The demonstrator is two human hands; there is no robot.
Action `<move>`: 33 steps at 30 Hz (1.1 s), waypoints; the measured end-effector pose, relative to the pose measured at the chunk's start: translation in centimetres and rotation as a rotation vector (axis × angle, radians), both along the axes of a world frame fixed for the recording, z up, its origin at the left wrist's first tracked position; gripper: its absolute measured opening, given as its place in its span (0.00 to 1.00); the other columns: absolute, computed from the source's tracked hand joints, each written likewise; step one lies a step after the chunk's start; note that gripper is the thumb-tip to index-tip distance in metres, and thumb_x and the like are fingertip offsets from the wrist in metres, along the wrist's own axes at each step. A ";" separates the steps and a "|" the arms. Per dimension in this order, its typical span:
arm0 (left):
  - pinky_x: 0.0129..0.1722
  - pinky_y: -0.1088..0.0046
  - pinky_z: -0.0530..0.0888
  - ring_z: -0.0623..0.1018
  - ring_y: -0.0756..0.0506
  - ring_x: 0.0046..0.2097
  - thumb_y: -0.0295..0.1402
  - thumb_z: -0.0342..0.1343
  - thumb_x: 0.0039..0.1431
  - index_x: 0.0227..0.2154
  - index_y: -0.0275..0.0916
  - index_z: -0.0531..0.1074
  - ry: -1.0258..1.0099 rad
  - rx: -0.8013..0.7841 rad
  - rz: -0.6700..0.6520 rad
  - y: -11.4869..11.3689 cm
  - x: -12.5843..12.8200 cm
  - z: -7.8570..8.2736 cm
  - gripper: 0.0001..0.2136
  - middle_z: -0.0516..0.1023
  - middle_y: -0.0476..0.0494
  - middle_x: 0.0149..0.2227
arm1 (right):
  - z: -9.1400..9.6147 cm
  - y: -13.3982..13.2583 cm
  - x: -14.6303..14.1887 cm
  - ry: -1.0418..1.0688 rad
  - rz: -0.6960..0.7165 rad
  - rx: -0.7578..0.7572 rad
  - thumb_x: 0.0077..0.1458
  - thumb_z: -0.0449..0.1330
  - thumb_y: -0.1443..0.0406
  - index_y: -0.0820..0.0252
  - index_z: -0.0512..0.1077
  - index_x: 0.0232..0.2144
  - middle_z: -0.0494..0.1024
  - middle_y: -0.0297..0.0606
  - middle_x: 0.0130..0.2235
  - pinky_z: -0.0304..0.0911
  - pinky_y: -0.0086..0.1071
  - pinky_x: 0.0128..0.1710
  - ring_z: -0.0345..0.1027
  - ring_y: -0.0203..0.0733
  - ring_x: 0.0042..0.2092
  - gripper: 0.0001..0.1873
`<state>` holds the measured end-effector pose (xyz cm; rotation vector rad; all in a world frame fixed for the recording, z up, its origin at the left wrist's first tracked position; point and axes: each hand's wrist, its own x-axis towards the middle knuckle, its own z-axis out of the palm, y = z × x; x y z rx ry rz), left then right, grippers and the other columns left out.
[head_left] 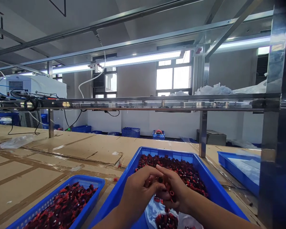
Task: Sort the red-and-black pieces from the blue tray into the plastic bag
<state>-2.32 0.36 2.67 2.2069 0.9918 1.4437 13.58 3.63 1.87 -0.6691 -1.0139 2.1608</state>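
My left hand [139, 194] and my right hand [173, 189] meet above a blue plastic crate [169, 152] heaped with small red and black parts [171, 168]. A small red part [172, 194] hangs from the fingers of my right hand. My left fingers curl toward it, their tips partly hidden behind my right hand. A clear plastic bag [154, 213] lines the crate's near side under my hands. To the left of the crate, a smaller blue mesh basket [85, 180] holds more of the same red and black parts.
The table is covered in flattened cardboard [73, 149]. A blue tray [235, 168] holding clear plastic sheeting stands to the right. A steel post [274, 127] and a steel shelf rail [157, 103] run close by. Blue crates sit on the floor beyond.
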 end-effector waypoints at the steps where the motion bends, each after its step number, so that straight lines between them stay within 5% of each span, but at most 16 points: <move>1: 0.29 0.79 0.63 0.65 0.54 0.27 0.23 0.61 0.52 0.36 0.46 0.75 0.004 0.003 0.005 0.0 0.0 -0.1 0.11 0.76 0.57 0.34 | 0.1 -0.1 0.0 -0.020 0.003 -0.021 0.56 0.56 0.47 0.62 0.71 0.31 0.61 0.25 0.17 0.34 0.18 0.07 0.48 0.26 0.13 0.23; 7: 0.29 0.79 0.62 0.66 0.54 0.27 0.23 0.60 0.52 0.37 0.47 0.75 0.039 0.008 0.032 0.2 -0.1 -0.3 0.12 0.76 0.58 0.32 | 0.3 -0.5 -0.2 -0.088 -0.035 -0.001 0.56 0.54 0.45 0.61 0.67 0.24 0.60 0.25 0.17 0.35 0.19 0.07 0.46 0.26 0.12 0.26; 18: 0.33 0.77 0.64 0.68 0.51 0.31 0.25 0.61 0.52 0.42 0.49 0.73 0.091 -0.051 0.046 0.2 0.1 0.0 0.16 0.75 0.56 0.40 | -0.5 0.0 -0.8 -0.132 -0.214 0.142 0.55 0.59 0.50 0.60 0.66 0.25 0.61 0.25 0.17 0.35 0.17 0.08 0.45 0.24 0.13 0.20; 22: 0.37 0.75 0.65 0.70 0.48 0.37 0.33 0.62 0.53 0.44 0.48 0.71 0.085 -0.107 0.105 0.4 0.1 -0.2 0.14 0.73 0.52 0.42 | -0.6 0.5 -0.5 -0.172 -0.252 0.150 0.57 0.57 0.50 0.59 0.65 0.22 0.58 0.24 0.14 0.35 0.18 0.07 0.42 0.25 0.12 0.21; 27: 0.36 0.70 0.66 0.74 0.44 0.36 0.41 0.46 0.65 0.39 0.42 0.72 0.111 -0.239 0.207 1.1 -0.2 -1.8 0.12 0.77 0.45 0.35 | -0.7 1.1 0.4 -0.281 -0.392 0.225 0.57 0.56 0.49 0.58 0.63 0.20 0.55 0.23 0.12 0.36 0.20 0.08 0.39 0.25 0.11 0.22; 31: 0.38 0.55 0.70 0.77 0.31 0.40 0.40 0.50 0.61 0.33 0.37 0.77 0.421 -0.372 0.284 2.4 0.2 -4.0 0.14 0.78 0.32 0.35 | -1.4 1.1 -0.4 -0.484 -0.504 0.376 0.53 0.55 0.43 0.57 0.62 0.18 0.55 0.24 0.11 0.42 0.23 0.09 0.42 0.28 0.10 0.26; 33: 0.41 0.50 0.70 0.75 0.28 0.45 0.34 0.58 0.54 0.33 0.37 0.78 0.476 -0.531 0.199 3.0 0.6 -4.8 0.07 0.78 0.30 0.38 | -1.4 1.1 -1.8 -0.627 -0.525 0.505 0.51 0.54 0.42 0.55 0.59 0.15 0.56 0.27 0.11 0.46 0.27 0.10 0.47 0.31 0.11 0.28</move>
